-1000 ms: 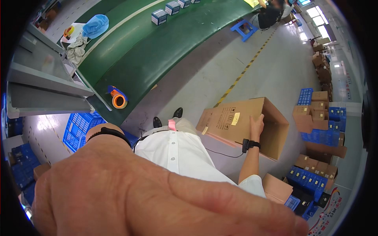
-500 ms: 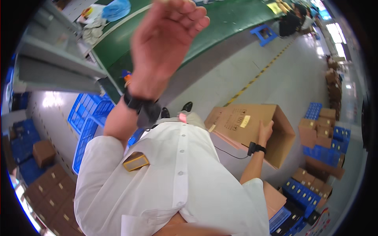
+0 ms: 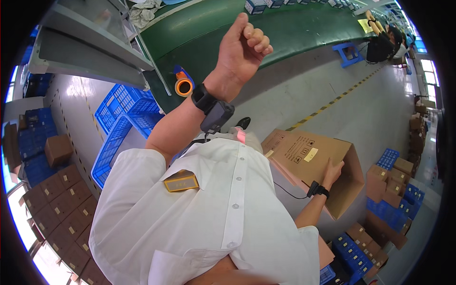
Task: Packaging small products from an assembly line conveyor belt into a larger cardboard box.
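My left hand [image 3: 244, 50] is raised in front of the green workbench [image 3: 199, 35], its fingers curled in together and the thumb pointing up. Nothing shows in it. A black strap with a small dark device [image 3: 217, 117] sits on that wrist. At the right, my right hand [image 3: 334, 172] grips an open cardboard box [image 3: 304, 147] by the edge of its mouth, close to my side. The box lies tilted, its opening facing right, with a pale label [image 3: 311, 155] on its side. Part of the fingers is hidden by the box wall.
An orange tape roll [image 3: 184, 87] lies on the bench corner, and small blue-white boxes [image 3: 255, 6] line its far side. Blue plastic crates [image 3: 111, 152] stand at left, near stacked brown cartons [image 3: 61, 209]. A blue stool [image 3: 347, 54] and a person [image 3: 382, 45] are farther off.
My left hand has moved right and lower in the view, turning with its fingers more curled. The tape roll has come into fuller view. My right hand keeps its hold on the box.
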A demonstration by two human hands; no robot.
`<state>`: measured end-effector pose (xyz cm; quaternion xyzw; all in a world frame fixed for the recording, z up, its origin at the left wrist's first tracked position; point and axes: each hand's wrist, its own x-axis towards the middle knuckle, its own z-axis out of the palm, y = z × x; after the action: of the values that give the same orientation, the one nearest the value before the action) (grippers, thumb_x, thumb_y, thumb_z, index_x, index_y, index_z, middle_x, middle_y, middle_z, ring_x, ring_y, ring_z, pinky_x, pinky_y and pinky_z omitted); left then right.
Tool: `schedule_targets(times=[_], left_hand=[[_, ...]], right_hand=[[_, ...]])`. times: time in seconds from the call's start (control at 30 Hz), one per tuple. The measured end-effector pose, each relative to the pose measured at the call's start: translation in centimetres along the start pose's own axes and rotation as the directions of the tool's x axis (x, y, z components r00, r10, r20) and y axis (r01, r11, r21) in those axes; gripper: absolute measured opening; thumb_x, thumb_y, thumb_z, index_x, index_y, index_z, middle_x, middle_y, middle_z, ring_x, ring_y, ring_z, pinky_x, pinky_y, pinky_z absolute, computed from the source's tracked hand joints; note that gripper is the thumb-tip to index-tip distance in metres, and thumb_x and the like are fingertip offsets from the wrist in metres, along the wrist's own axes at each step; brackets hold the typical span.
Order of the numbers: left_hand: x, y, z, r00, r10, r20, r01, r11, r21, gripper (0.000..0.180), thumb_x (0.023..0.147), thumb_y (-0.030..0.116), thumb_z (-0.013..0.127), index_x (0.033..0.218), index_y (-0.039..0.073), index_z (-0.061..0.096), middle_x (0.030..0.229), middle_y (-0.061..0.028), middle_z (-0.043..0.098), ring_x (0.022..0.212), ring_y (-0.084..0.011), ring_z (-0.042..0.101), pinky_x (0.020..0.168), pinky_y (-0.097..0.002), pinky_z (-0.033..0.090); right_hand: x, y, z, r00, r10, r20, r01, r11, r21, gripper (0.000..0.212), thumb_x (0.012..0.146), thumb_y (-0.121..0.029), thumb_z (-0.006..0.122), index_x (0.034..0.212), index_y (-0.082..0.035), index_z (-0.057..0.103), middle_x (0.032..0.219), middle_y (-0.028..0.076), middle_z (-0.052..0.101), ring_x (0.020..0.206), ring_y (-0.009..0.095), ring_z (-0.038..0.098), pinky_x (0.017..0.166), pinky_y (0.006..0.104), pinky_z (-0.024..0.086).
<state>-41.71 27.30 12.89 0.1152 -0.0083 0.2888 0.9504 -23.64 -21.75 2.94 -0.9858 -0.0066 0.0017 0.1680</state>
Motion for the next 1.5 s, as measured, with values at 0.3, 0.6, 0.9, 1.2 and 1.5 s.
schedule_targets(times=[0.3,0.6,0.9,1.2,1.5], left_hand=[[-0.8,-1.2,1.4,0.998,0.013,0.069,-0.066,0.512,0.857,0.033,0.093,0.031,0.058,0.071,0.008,0.057,0.066,-0.0022,0.055,0.062,-0.0186,0.054,0.06,-0.0319,0.044],[-2.0,-2.9,-0.7,0.916,-0.177,0.36,-0.4,-0.33,0.855,0.017,0.083,0.025,0.066,0.082,0.009,0.062,0.083,-0.0064,0.064,0.077,-0.0264,0.063,0.066,-0.0395,0.05],[-2.1,-3.2,-3.9,0.902,-0.289,0.322,-0.429,-0.495,0.756,0.022,0.083,0.028,0.069,0.089,0.009,0.061,0.087,-0.0065,0.065,0.081,-0.0286,0.064,0.068,-0.0419,0.05],[-2.8,-4.0,-5.1,0.872,-0.365,0.327,-0.488,-0.589,0.644,0.02,0.083,0.025,0.069,0.088,0.008,0.059,0.084,-0.0061,0.061,0.084,-0.0261,0.062,0.072,-0.0389,0.048],[-6.9,-5.8,-2.2,0.553,-0.669,0.497,-0.832,-0.47,0.294,0.008,0.082,0.016,0.062,0.079,0.009,0.058,0.075,-0.0023,0.056,0.078,-0.0178,0.058,0.073,-0.0316,0.041]], right_hand=[[-0.1,0.0,0.1,1.0,-0.007,0.014,0.007,1.0,-0.009,0.048,0.085,-0.03,0.066,0.118,-0.002,0.048,0.116,0.024,0.062,0.11,0.039,0.059,0.092,0.0429,0.046],[-0.2,-0.5,0.1,1.0,-0.026,0.012,0.027,1.0,-0.014,0.047,0.085,-0.028,0.065,0.118,0.0,0.047,0.114,0.024,0.063,0.108,0.039,0.06,0.09,0.0427,0.047],[0.0,-0.2,0.2,1.0,-0.023,0.007,0.023,1.0,-0.007,0.048,0.085,-0.03,0.066,0.118,0.0,0.048,0.115,0.023,0.063,0.108,0.039,0.06,0.091,0.0426,0.047],[0.2,-0.4,0.1,1.0,0.005,-0.001,-0.005,0.999,-0.049,0.046,0.085,-0.029,0.066,0.116,0.0,0.049,0.115,0.023,0.063,0.108,0.038,0.06,0.09,0.0424,0.047],[0.6,0.4,0.5,0.999,-0.041,-0.011,0.04,0.998,-0.04,0.045,0.085,-0.03,0.064,0.114,-0.001,0.048,0.112,0.024,0.064,0.104,0.039,0.062,0.087,0.043,0.048]])
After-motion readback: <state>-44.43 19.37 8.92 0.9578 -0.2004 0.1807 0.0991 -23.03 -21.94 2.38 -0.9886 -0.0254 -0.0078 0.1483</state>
